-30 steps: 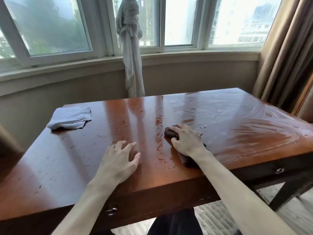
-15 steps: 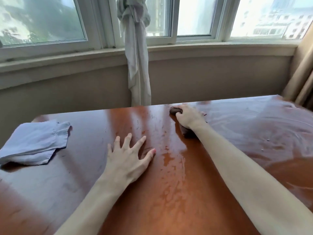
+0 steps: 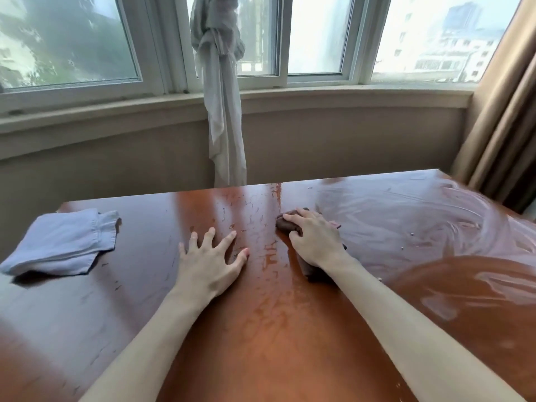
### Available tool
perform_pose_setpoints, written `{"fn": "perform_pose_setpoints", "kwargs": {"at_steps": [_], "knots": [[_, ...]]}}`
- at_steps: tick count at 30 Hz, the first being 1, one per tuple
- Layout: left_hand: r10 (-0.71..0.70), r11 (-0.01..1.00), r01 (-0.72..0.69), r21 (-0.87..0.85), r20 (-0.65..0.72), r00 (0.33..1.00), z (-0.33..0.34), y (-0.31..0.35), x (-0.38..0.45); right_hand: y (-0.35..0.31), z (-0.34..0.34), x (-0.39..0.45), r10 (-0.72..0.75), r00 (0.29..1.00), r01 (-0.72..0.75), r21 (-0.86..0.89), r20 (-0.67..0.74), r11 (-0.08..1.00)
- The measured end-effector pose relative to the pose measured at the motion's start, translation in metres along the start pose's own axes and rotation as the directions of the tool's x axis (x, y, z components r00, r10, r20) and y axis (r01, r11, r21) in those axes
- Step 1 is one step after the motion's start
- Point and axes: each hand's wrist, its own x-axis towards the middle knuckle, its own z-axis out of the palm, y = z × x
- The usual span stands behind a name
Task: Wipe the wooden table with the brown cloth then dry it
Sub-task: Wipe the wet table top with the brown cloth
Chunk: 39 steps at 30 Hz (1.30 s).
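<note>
The wooden table point(image 3: 261, 329) fills the lower half of the head view, its right part shiny with wet streaks. My right hand point(image 3: 314, 239) presses flat on the brown cloth point(image 3: 285, 224), which shows at the fingertips and again under the wrist. My left hand point(image 3: 210, 264) lies flat on the table with fingers spread, a little left of the cloth and holding nothing. A folded light grey cloth point(image 3: 62, 243) rests at the table's left side.
Behind the table's far edge runs a low wall with a window sill point(image 3: 348, 95). A knotted white curtain point(image 3: 222, 117) hangs at the centre. Brown drapes point(image 3: 504, 120) stand at the right, close to the table's far right corner.
My right hand pushed the brown cloth from near the front edge to the far edge, then drew it back toward me. My left hand stayed planted. The view moved in over the table.
</note>
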Motion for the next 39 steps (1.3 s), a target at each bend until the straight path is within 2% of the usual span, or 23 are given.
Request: {"fn": "perform_pose_setpoints", "kwargs": {"at_steps": [5,9,12,20,25,30,39], "knots": [[0.0,1.0,0.0,0.003,0.027,1.0,-0.008,0.003,-0.006,-0.012,-0.013,-0.114,0.008,1.0,-0.007,-0.006,0.022,1.0],[0.008,1.0,-0.008,0.008,0.021,1.0,-0.008,0.003,-0.006,-0.016,-0.017,-0.118,0.034,0.999,-0.035,0.02,0.022,0.999],[0.024,1.0,-0.025,0.007,0.008,1.0,-0.005,0.002,-0.006,-0.014,-0.014,-0.071,0.037,0.999,-0.037,0.022,-0.005,0.999],[0.032,0.998,-0.03,0.051,-0.05,0.998,0.009,-0.002,0.0,0.021,0.016,0.14,0.121,0.992,-0.122,-0.018,-0.046,0.992],[0.016,0.999,-0.013,0.042,-0.073,0.997,0.01,-0.002,0.001,0.029,0.026,0.191,0.13,0.991,-0.132,-0.045,-0.036,0.99],[0.007,0.999,-0.005,0.044,-0.05,0.999,0.005,0.0,0.001,0.014,0.024,0.127,0.077,0.996,-0.079,-0.046,-0.041,0.996],[0.002,1.0,-0.002,0.018,-0.034,0.999,0.0,0.002,-0.002,-0.055,0.014,-0.088,-0.21,0.976,0.209,0.016,0.06,0.978]]}}
